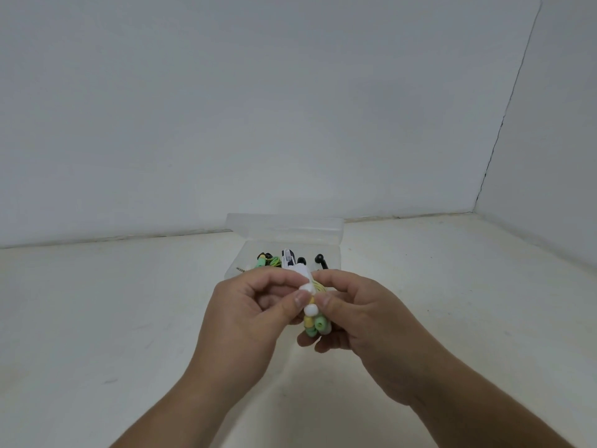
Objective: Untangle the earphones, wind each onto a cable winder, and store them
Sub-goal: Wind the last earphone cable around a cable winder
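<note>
**A:** Hands first, quick.

**B:** The left hand [255,305] pinches the white winder [303,279] between thumb and forefinger, with the other fingers curled in. The right hand [358,315] pinches the same bundle from the other side. The two thumb tips nearly meet, and the right hand's lower fingers curl under the buds.

**A:** Where are the earphones?

**B:** The yellow-green earphones [318,324] are in both hands, held above the table [97,318], in front of the box. Their yellow cord is wrapped on the white winder and shows between the right forefinger and thumb. The green and yellow buds bunch just below the winder's round white end, against the right fingers.

**A:** How many turns of cord?

**B:** Cannot tell, the fingers cover most of it.

**A:** And the box?

**B:** The clear plastic box [332,253] sits on the table just behind the hands, close to the wall [290,108]. Its lid [284,224] is open and tipped back. Inside are green earphones [265,260] on the left, a white-and-dark winder [288,258] in the middle and a black earbud [320,259] on the right. The hands hide the box's near edge.

**A:** Is the held winder touching the box?

**B:** Cannot tell. Its top overlaps the box in this view.
</note>
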A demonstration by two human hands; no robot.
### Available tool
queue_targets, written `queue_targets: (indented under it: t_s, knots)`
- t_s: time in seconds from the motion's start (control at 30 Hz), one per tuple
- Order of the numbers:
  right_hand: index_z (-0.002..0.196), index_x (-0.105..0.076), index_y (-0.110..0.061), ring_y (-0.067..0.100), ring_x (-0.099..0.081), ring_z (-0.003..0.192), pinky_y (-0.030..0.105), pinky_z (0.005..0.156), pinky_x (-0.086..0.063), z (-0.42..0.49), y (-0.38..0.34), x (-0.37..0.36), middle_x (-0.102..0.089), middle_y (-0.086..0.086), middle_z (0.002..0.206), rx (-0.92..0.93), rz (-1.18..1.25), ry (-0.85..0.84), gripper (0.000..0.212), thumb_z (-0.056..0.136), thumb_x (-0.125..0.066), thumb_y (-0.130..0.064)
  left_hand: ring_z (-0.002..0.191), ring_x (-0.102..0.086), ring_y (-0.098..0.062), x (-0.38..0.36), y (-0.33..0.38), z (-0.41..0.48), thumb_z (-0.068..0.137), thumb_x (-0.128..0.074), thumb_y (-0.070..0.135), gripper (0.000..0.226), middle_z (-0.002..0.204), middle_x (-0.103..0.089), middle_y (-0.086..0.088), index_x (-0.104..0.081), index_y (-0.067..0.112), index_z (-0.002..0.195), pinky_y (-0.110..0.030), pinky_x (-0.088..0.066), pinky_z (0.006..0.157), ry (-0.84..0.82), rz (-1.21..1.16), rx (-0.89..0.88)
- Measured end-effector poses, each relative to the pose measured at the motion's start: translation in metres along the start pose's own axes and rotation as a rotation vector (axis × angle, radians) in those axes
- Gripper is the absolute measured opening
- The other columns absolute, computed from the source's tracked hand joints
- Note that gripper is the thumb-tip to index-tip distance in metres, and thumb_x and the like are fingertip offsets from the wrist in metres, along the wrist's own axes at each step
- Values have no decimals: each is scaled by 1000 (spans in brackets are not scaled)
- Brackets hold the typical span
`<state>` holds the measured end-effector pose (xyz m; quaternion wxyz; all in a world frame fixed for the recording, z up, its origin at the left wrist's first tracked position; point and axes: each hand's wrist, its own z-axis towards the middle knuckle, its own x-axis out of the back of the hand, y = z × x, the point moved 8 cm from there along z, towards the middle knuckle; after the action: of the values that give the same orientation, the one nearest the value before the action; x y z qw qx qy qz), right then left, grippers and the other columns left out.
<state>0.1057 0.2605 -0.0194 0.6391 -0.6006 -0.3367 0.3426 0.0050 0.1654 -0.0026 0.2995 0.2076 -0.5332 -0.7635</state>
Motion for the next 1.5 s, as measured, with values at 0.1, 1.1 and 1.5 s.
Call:
queue_targets:
  t_s: [0.1,1.1,1.5]
  knots:
    - [95,-70,-31,25,-72,72,31,65,-53,-1,0,-1,-75,7,85,2,-5,-5,27,101,-52,-12,59,-68,-20,2,-2,0,79,-76,4,8,68,-72,-10,-73,10,84,-24,-56,59,38,-20,9]
    - [105,-73,-7,40,-73,93,38,72,-62,2,34,-5,-73,25,103,-320,197,-142,23,101,-51,-11,72,-66,-11,-4,-13,2,85,-76,16,22,84,-64,13,-73,36,92,-35,-58,71,-149,558,-59]
    - [109,-68,-10,39,-73,91,43,78,-60,1,24,-5,-74,22,96,-294,176,-60,19,100,-51,-11,68,-62,-10,-10,-41,-4,98,-57,23,26,80,-74,-5,-79,15,86,-32,-49,78,-251,108,361]
